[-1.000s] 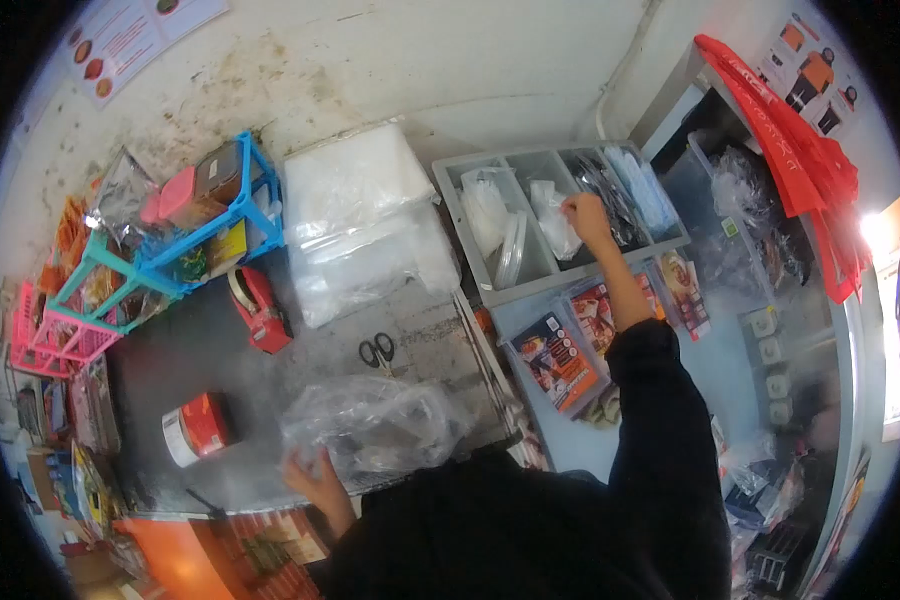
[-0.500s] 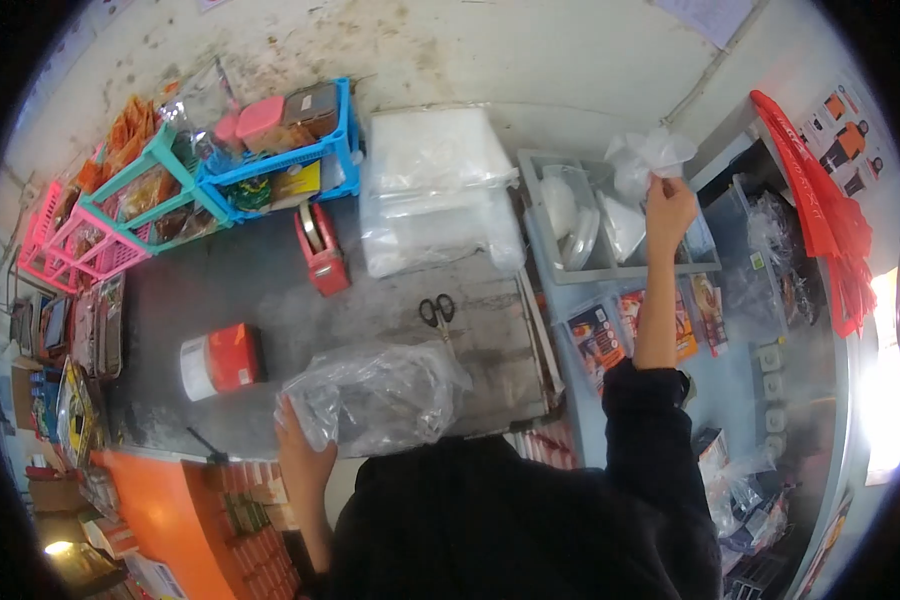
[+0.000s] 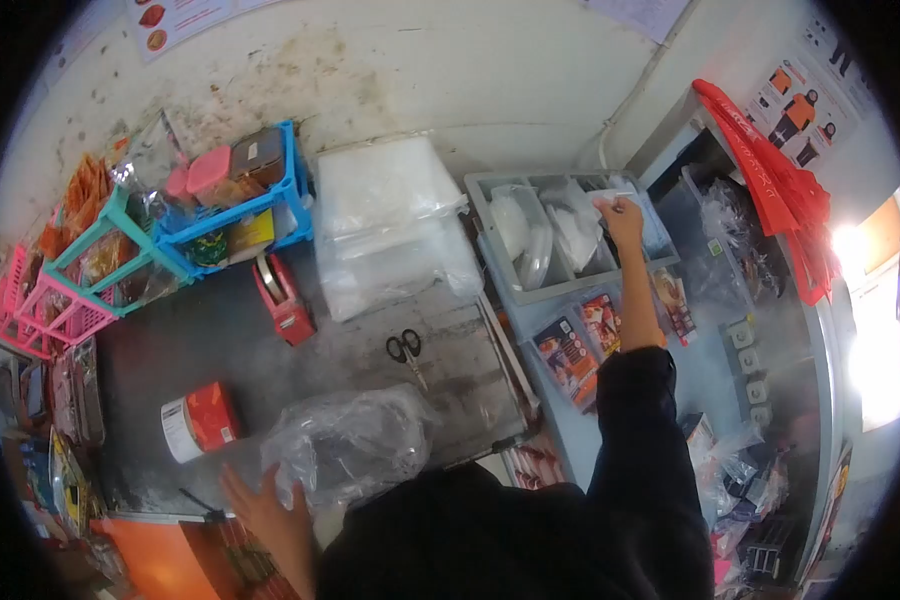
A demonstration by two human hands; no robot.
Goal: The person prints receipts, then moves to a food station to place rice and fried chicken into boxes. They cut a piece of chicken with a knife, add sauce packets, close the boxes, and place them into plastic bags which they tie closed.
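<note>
My left hand (image 3: 270,515) has its fingers spread at the near edge of the counter, beside a crumpled clear plastic bag (image 3: 355,445); it holds nothing. Out to the right, my right hand (image 3: 622,218) is over a grey divided tray (image 3: 550,293), fingers bent together near the divider of its right compartment. What they pinch, if anything, is too small to tell. Clear bags with white contents (image 3: 573,235) fill the middle compartment. Black-handled scissors (image 3: 406,350) lie beyond the plastic bag.
A red tape dispenser (image 3: 286,310), a red-and-white roll (image 3: 200,422) and stacked clear plastic bags (image 3: 395,230) are on the dark counter (image 3: 345,360). Coloured baskets (image 3: 235,245) line the back left. Printed packets (image 3: 568,358) lie before the tray; a red bag (image 3: 770,195) hangs at right.
My right hand has lowered into the tray; the crumpled clear bag it held above is no longer raised. My left hand has come off the plastic bag and spread its fingers. The view has shifted.
</note>
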